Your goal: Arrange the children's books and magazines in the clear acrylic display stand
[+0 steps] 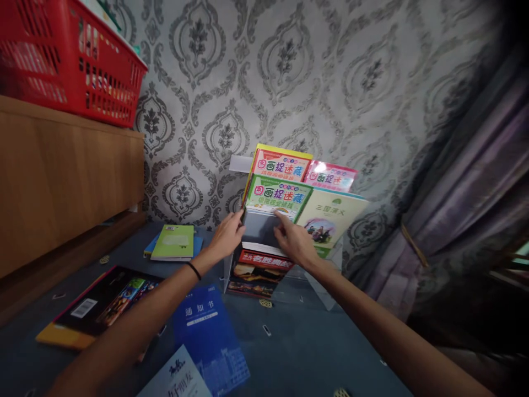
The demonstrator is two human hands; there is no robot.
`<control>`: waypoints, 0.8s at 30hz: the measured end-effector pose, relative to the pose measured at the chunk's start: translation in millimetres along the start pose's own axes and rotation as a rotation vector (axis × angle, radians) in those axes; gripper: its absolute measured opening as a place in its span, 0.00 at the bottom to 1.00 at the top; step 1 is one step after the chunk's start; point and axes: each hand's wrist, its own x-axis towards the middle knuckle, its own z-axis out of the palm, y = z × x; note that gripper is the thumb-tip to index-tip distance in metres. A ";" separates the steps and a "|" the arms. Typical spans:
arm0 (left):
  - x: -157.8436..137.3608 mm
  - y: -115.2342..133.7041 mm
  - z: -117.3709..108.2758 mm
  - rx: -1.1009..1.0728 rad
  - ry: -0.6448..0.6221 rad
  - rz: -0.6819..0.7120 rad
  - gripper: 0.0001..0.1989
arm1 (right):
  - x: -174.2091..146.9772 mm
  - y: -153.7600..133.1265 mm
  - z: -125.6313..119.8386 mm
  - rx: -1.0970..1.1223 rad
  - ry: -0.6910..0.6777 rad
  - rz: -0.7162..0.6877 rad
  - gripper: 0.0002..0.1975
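Both my hands are at the display rack (326, 289), at either side of a dark grey book (259, 227) with a pale strip along its lower edge. My left hand (227, 236) has its fingers closed at the book's left edge. My right hand (296, 242) grips its right side, index finger stretched over the top edge. Just behind it stands a green picture book (281, 196), its lower part covered. Further back are a red picture book (283, 165) and a pink one (330, 175). A cream book (330, 220) leans at right. Below the hands stands a red-and-black book (260, 275).
On the dark table cloth (314, 353) at left lie a lime-green book (173, 242), a black book (109, 300) and a blue booklet (210, 336). A pale blue book (176, 377) is nearest. A red basket (107, 66) sits on a wooden cabinet (70, 171). A curtain (397, 264) hangs at right.
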 end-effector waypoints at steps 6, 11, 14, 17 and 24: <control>3.8 10.7 -3.1 0.084 0.073 -0.004 0.10 | -10.3 9.2 6.9 0.171 0.065 -0.002 0.28; 2.3 17.2 -4.4 0.145 0.063 0.002 0.09 | -26.9 31.4 18.6 0.394 0.264 0.165 0.27; 2.1 17.6 -4.4 0.167 0.078 0.011 0.09 | -26.9 44.2 26.5 0.549 0.239 0.227 0.21; 2.5 18.2 -4.0 0.198 0.078 0.011 0.09 | -21.0 50.9 34.5 0.704 0.193 0.234 0.19; 2.6 22.7 -5.7 0.249 0.059 0.001 0.08 | -17.3 46.6 40.9 0.849 0.238 0.278 0.19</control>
